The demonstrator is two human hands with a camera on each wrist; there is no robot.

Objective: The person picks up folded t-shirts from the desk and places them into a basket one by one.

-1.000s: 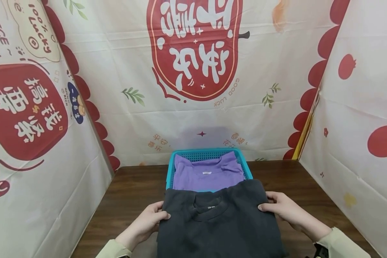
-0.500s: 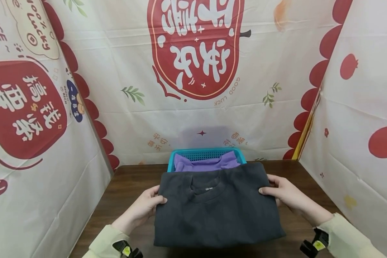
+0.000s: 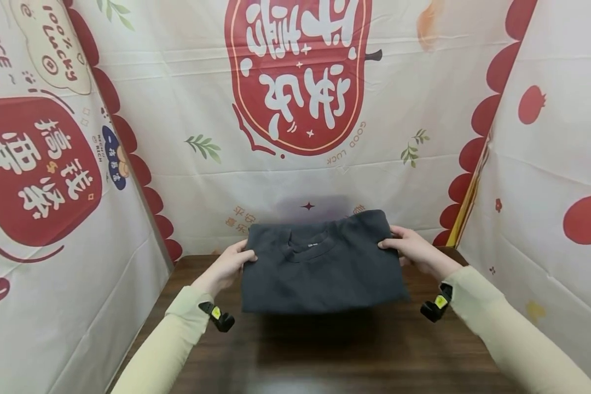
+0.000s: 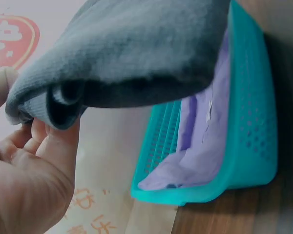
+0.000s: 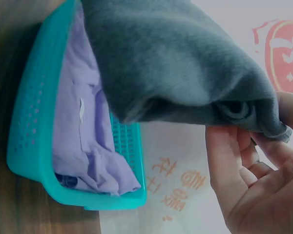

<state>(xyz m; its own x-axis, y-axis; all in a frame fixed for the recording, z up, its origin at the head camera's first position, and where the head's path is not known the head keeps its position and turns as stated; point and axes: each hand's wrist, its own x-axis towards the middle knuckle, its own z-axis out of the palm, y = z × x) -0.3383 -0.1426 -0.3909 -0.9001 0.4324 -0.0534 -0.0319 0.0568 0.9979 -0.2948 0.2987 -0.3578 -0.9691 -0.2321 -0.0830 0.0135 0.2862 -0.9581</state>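
Observation:
A folded dark grey sweatshirt [image 3: 320, 273], its collar toward the back wall, is held up between both hands. My left hand [image 3: 229, 266] pinches its left edge, thumb on top and fingers beneath. On the opposite edge my right hand [image 3: 413, 249] pinches the cloth the same way. The wrist views show the sweatshirt above a teal plastic basket [image 4: 254, 112] with perforated sides. Inside the basket lies a folded purple garment [image 5: 80, 117] with a small white label. In the head view the sweatshirt hides the basket and the purple garment.
The basket stands on a dark wooden table [image 3: 325, 355], near its back edge. A white printed cloth [image 3: 172, 180] hangs behind the table, and similar cloth sides [image 3: 546, 164] rise at left and right. Black wrist cameras [image 3: 216, 316] sit on both wrists.
Both hands have carried the sweatshirt forward, away from the body, until it covers the basket in the head view. The purple garment, visible earlier, is now hidden there.

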